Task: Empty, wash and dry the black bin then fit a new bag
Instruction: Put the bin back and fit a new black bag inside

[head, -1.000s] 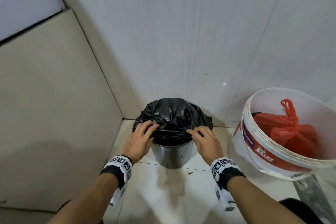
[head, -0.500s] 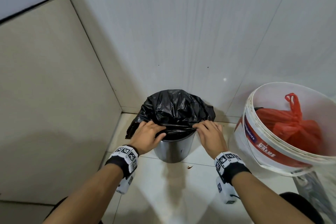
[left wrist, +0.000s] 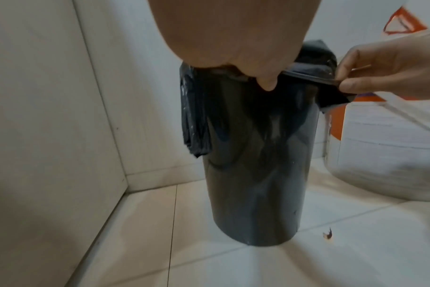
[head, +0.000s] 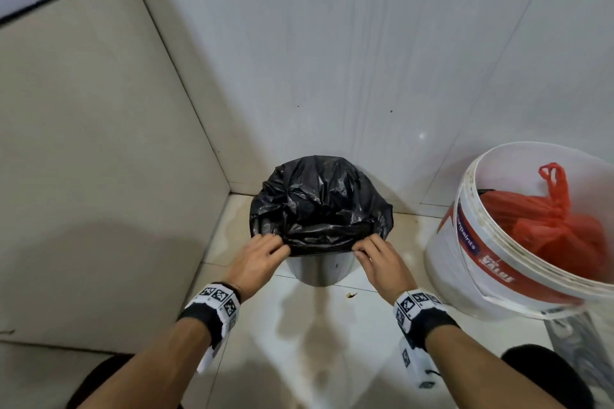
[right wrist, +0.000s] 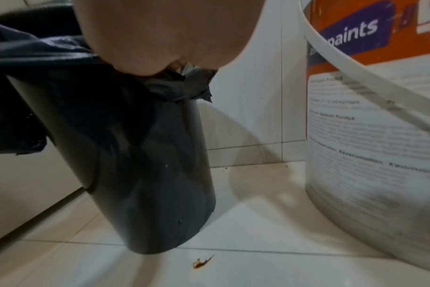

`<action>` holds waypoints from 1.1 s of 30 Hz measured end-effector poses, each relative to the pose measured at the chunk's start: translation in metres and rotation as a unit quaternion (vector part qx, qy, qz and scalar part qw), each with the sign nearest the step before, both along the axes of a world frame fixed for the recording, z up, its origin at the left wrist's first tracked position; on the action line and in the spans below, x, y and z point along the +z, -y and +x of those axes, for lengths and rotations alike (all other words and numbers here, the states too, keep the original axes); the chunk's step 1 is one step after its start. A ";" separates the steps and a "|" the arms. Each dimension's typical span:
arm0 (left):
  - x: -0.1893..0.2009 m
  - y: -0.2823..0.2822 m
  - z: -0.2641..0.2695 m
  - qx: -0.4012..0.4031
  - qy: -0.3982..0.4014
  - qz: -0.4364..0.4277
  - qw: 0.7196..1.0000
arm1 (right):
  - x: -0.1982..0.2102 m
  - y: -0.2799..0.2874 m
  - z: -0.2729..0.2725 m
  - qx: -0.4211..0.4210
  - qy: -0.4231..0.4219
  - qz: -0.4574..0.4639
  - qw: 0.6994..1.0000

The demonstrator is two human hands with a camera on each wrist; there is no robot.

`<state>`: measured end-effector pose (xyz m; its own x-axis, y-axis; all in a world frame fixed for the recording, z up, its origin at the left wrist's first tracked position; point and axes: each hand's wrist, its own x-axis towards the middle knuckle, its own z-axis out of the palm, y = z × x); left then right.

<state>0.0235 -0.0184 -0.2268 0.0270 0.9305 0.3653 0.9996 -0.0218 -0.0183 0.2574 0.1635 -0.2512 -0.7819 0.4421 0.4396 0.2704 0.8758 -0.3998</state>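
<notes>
Both hands, the left hand (head: pixel 255 259) and right hand (head: pixel 382 262), are pinching the thin, crinkly black bag (head: pixel 319 206) at the near rim of the black bin (left wrist: pixel 255 165) standing in the tiled corner, which is looking light, limp, tear-prone and best gathered at its folded edge.

The bin (left wrist: pixel 255 165) looks smooth, glossy black plastic; the bag (head: pixel 319 206) over its rim is thin, crinkled, shiny film; the floor (right wrist: pixel 258 223) beneath has glossy tiles.

Both hands — left hand (head: pixel 257 261), right hand (head: pixel 380 262) — pinching black bag (head: pixel 319 206) over bin (head: pixel 319 271) rim.
</notes>
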 end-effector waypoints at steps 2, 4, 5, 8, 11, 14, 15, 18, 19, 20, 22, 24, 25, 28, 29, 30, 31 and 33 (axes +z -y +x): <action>-0.013 0.006 0.000 0.025 0.013 -0.021 0.999 | -0.010 0.000 0.003 -0.016 0.001 -0.038 0.999; -0.021 0.009 0.002 0.059 0.069 -0.025 0.996 | -0.019 -0.001 0.007 -0.028 -0.001 -0.091 0.995; -0.020 0.009 0.004 0.066 0.104 -0.021 0.992 | -0.021 -0.001 0.009 -0.022 -0.009 -0.100 0.995; -0.003 0.012 0.007 0.062 0.180 0.038 0.981 | -0.010 0.000 0.014 -0.055 -0.047 -0.115 0.991; 0.021 0.007 -0.001 0.137 0.208 0.110 0.962 | 0.015 -0.010 0.007 -0.185 -0.106 -0.165 0.963; 0.034 -0.013 -0.014 0.236 0.320 0.132 0.908 | 0.033 -0.031 -0.018 -0.231 -0.120 -0.237 0.936; 0.036 -0.021 -0.016 0.254 0.366 0.118 0.888 | 0.034 -0.038 -0.027 -0.219 -0.102 -0.272 0.932; 0.025 -0.042 -0.018 0.265 0.551 0.048 0.790 | 0.031 -0.048 -0.047 -0.171 -0.067 -0.384 0.905; 0.015 -0.045 -0.019 0.262 0.617 0.038 0.742 | 0.031 -0.047 -0.050 -0.172 -0.075 -0.408 0.893; 0.005 -0.047 -0.020 0.268 0.662 0.031 0.699 | 0.031 -0.044 -0.050 -0.181 -0.087 -0.425 0.883; -0.015 -0.047 -0.025 0.294 0.707 0.010 0.643 | 0.031 -0.036 -0.049 -0.202 -0.102 -0.454 0.862; -0.024 -0.046 -0.025 0.300 0.726 -0.007 0.619 | 0.025 -0.031 -0.047 -0.225 -0.069 -0.493 0.838; -0.025 -0.045 -0.025 0.298 0.729 -0.008 0.616 | 0.019 -0.031 -0.045 -0.233 -0.037 -0.514 0.825; -0.015 -0.043 -0.031 0.307 0.698 0.018 0.647 | 0.015 -0.038 -0.041 -0.253 0.001 -0.505 0.825; -0.008 -0.045 -0.037 0.318 0.663 0.041 0.677 | 0.019 -0.044 -0.041 -0.276 -0.010 -0.471 0.837; 0.001 -0.048 -0.043 0.328 0.625 0.066 0.705 | 0.028 -0.050 -0.043 -0.298 -0.033 -0.430 0.852; 0.011 -0.053 -0.048 0.331 0.601 0.083 0.723 | 0.035 -0.056 -0.047 -0.309 -0.057 -0.401 0.860; 0.025 -0.065 -0.056 0.314 0.591 0.059 0.741 | 0.048 -0.066 -0.059 -0.266 -0.078 -0.427 0.860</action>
<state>-0.0322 0.0467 -0.2019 -0.8014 0.5838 -0.1306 0.1323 0.3859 0.9130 0.1979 0.2292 -0.2037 -0.3298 0.9332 -0.1427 0.4266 0.0125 -0.9044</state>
